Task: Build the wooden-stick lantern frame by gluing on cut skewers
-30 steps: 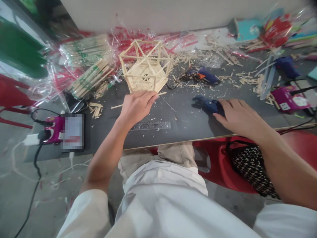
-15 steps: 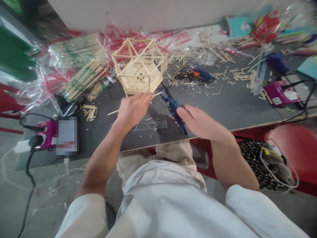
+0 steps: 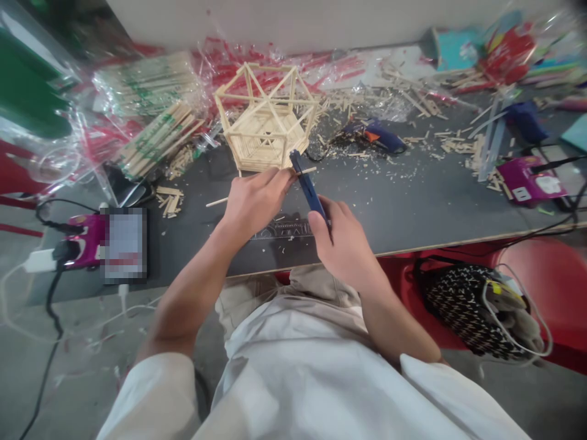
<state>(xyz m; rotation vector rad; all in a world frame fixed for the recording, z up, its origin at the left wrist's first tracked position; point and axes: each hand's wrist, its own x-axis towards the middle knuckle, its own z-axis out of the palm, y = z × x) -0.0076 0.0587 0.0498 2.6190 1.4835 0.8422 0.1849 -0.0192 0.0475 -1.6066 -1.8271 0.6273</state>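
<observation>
Pinched in my left hand (image 3: 257, 194) is a thin wooden stick (image 3: 217, 201), which pokes out on both sides of the fingers. My right hand (image 3: 342, 235) grips blue-handled pliers (image 3: 312, 192); their jaws lie across the stick just right of my left fingertips. Whether the jaws have closed on the wood I cannot tell. Right behind my hands stands a six-sided frame (image 3: 266, 133) built of glued sticks, with a stacked stick base. Under my hands a clear plastic ruler (image 3: 287, 227) lies on the dark table (image 3: 385, 208), partly covered.
Packs of sticks (image 3: 153, 140) lie at the left. A blue glue gun (image 3: 385, 137) rests among cut stick pieces behind. Purple power adapters (image 3: 532, 179) with cables sit at the right and left, beside a phone (image 3: 125, 244). A patterned bag (image 3: 463, 305) is on a red chair.
My right hand has moved left and turned the pliers, bringing their jaws over the stick. My left hand keeps its hold on the stick. The view has shifted slightly.
</observation>
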